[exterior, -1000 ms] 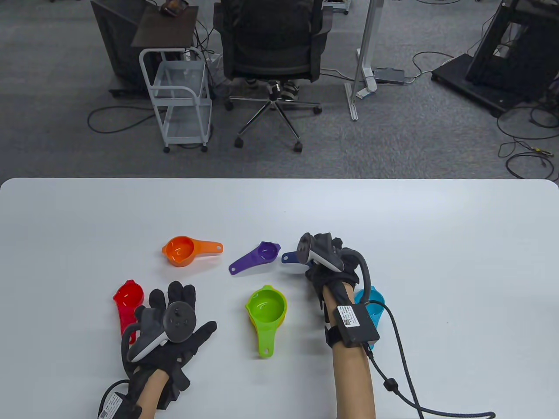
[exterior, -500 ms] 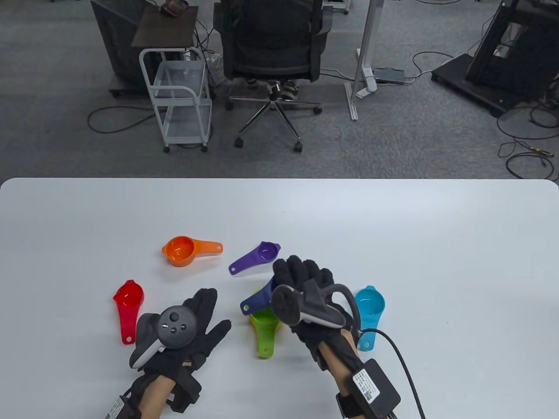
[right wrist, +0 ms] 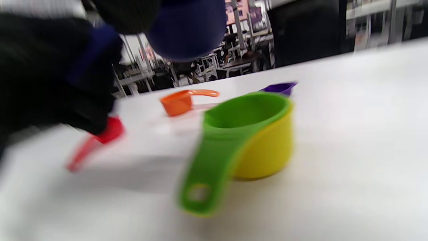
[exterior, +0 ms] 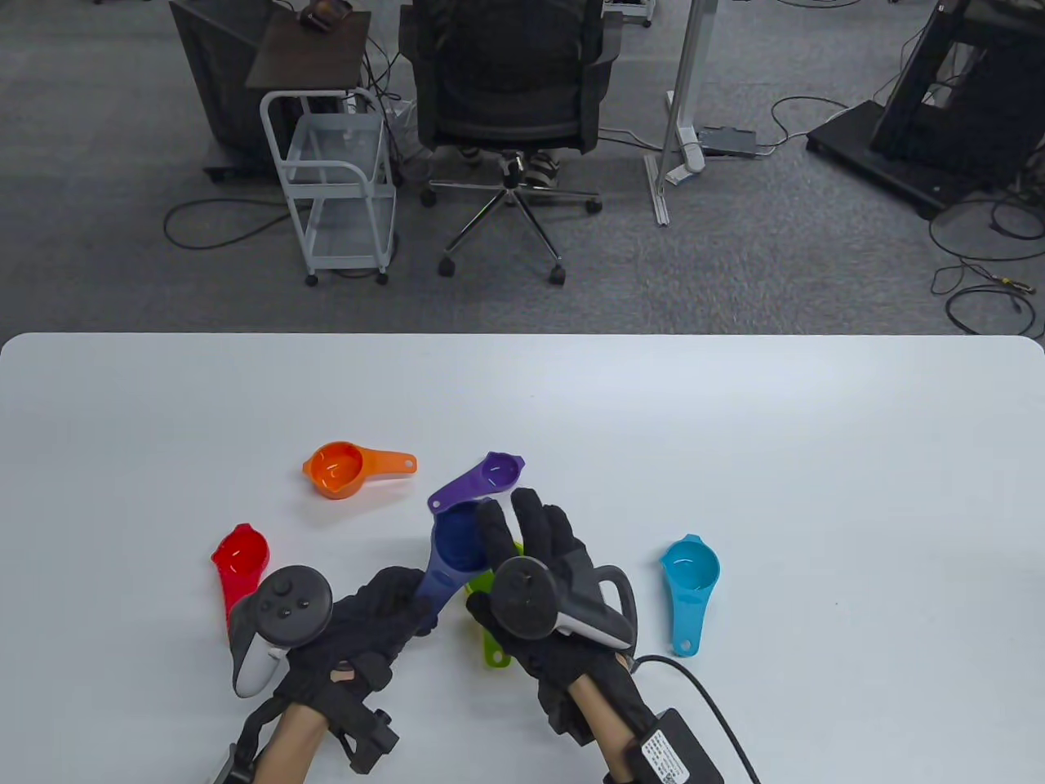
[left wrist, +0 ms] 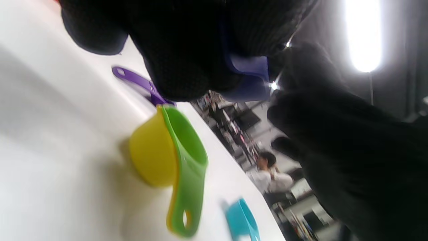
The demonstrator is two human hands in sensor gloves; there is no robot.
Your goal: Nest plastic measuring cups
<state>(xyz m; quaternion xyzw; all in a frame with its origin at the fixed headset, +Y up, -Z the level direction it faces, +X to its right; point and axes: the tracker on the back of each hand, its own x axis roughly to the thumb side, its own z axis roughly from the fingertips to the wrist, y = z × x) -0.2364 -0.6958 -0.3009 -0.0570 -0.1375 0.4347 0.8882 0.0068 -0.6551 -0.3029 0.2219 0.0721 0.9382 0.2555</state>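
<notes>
Nearest, both gloved hands meet low on the desk over a dark blue measuring cup. The left hand has its grip clamped around the blue cup's handle, fingers wrapped on the lower end of it; the left wrist view shows blue plastic caught between those dark fingers. The right hand lies just beside, its fingers reaching forward along the blue bowl's right rim and touching it; whether that grip is pressed onto the bowl or merely resting there cannot be told. The blue cup is lifted off the desk, its bowl hanging above and slightly behind the green cup, which sits nested inside a yellow cup on the desk, green handle pointing back at the person. Left of the hands lies a red cup, partly behind the left tracker. Right of them, well apart, a light blue cup lies alone. Farther off, a purple cup sits just beyond the blue bowl, and an orange cup lies to its left.
</notes>
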